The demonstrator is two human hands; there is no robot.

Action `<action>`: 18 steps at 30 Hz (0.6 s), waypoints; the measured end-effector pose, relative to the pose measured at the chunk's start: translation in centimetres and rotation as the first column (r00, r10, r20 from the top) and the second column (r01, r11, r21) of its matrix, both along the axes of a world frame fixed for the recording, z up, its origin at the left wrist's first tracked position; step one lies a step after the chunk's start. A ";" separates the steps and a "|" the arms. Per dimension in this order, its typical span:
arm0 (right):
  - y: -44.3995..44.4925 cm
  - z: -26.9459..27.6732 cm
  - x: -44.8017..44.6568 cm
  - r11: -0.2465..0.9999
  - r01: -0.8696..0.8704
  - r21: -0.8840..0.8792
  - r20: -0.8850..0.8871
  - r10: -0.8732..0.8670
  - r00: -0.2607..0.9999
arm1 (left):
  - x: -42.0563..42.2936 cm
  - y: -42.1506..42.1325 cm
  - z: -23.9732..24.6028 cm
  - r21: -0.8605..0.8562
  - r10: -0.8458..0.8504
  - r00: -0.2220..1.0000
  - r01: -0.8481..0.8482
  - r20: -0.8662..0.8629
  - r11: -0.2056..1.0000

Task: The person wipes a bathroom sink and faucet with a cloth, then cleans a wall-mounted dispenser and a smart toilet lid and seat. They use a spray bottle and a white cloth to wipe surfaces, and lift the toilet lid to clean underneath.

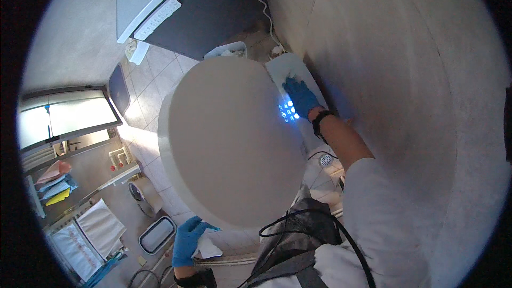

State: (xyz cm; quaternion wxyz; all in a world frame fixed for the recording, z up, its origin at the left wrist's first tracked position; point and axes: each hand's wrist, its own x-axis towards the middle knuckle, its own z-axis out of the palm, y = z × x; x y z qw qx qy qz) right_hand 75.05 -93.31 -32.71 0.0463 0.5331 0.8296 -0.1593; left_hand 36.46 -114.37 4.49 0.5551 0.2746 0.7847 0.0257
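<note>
A large white round object (236, 140) with a smooth broad face fills the middle. My left hand (188, 242), in a blue glove, is by its lower left edge and holds a white cloth (209, 248). On the right, my right hand (301, 95), also blue-gloved, lies with fingers spread on a pale panel (286, 66) beside the round object. Its palm side is hidden. Just beside this hand glows a cluster of small blue-white lights (289, 112).
A grey wall (400, 68) rises close on the right. At the top is a dark-sided cabinet (200, 12), with a white bin (227, 50) below. Folded cloths (58, 182), hanging white towels (90, 236) and a round mirror (138, 192) are at the left. A black cable (352, 236) crosses near my body.
</note>
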 end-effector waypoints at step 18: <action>5.3 0.7 -2.2 0.998 -0.058 -0.015 -0.043 0.057 0.997 | -0.3 -1.5 -1.5 0.047 -0.037 0.999 0.039 -0.028 0.998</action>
